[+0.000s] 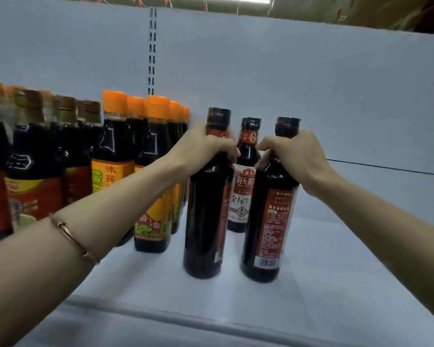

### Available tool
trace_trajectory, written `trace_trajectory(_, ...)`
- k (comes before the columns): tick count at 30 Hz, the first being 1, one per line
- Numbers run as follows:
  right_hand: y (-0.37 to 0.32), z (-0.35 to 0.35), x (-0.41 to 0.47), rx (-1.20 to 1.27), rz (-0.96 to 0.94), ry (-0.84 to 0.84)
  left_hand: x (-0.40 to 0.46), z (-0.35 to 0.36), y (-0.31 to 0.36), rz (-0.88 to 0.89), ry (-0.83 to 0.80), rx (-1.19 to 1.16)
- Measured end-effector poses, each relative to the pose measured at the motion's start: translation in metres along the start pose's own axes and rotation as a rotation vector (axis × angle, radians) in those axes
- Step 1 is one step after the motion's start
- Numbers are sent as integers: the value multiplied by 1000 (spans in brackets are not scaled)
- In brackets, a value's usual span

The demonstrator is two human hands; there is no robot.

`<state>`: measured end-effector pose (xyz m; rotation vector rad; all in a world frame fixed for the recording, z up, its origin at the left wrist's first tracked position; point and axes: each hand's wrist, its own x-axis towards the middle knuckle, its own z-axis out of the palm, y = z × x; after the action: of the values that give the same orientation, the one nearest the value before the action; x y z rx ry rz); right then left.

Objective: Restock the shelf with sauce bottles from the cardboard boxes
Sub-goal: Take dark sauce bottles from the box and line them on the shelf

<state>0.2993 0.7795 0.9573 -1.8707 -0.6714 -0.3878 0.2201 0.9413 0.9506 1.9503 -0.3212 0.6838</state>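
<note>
Fingers of the left hand point(206, 144) curl tightly round the neck of the left dark bottle point(206, 196); those of the right hand point(295, 156) wrap the neck of the right dark bottle point(268, 216) in the same way, each grip sitting just below the black cap, presumably so the body hangs plumb and can be set down upright. Both bottles stand, or nearly stand, on the white shelf point(336, 259), side by side and slightly apart, in front of the labelled rear bottle point(243, 196), which serves as landmark: the 2 held bottles flank it and sit nearer the shelf edge, apparently starting a new row. To the landmark's left, just beside the left hand, stand orange-capped bottles point(150, 171), with brown-capped bottles point(35, 159) further left. Right of the landmark the shelf lies bare. The left forearm carries a thin bracelet point(70, 234). No cardboard box is visible.
</note>
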Motion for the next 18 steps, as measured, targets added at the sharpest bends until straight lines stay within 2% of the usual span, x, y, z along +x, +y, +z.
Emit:
trace_trajectory(3,7,9,7,-22,-22,31,3,3,-7,66,76,97)
trace_trajectory(7,11,19,7,170,15,8,10,9,-13,112,227,246)
trace_trajectory(12,8,17,2,239,10,-26,15,9,-17,116,391,304)
trace_trajectory(18,14,14,-4,231,-40,-101,13,6,-25,127,383,310)
